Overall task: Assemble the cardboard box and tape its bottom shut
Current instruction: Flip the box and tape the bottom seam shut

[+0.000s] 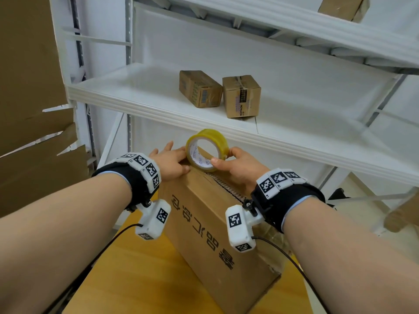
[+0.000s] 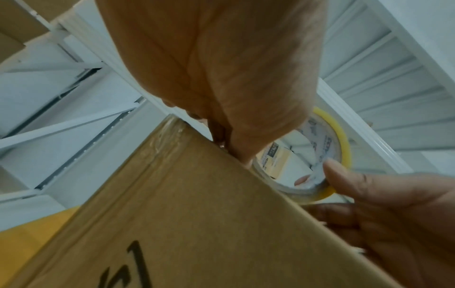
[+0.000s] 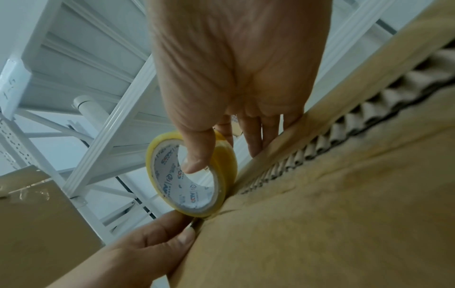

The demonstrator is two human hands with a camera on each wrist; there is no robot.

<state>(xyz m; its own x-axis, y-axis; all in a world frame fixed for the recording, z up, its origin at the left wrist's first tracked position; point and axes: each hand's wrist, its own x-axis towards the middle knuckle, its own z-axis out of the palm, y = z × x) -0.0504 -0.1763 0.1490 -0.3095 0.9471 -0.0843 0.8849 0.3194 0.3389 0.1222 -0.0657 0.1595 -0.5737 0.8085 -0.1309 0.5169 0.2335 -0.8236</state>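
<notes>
Right hand [image 1: 238, 164] pinches the light, rigid tape roll [image 1: 206, 149] through its core; left hand [image 1: 172, 163] presses flat on the stiff cardboard box [image 1: 210, 225], frame centre.

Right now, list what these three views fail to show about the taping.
- Free tape end: the left hand covers it in the head view; too small in both wrist views.
- Seam under the tape roll: the right hand and the roll hide it.
- Cardboard box far side: hidden by the box itself in every view.
- Print on the two small boxes on the shelf: too small, head view.
</notes>
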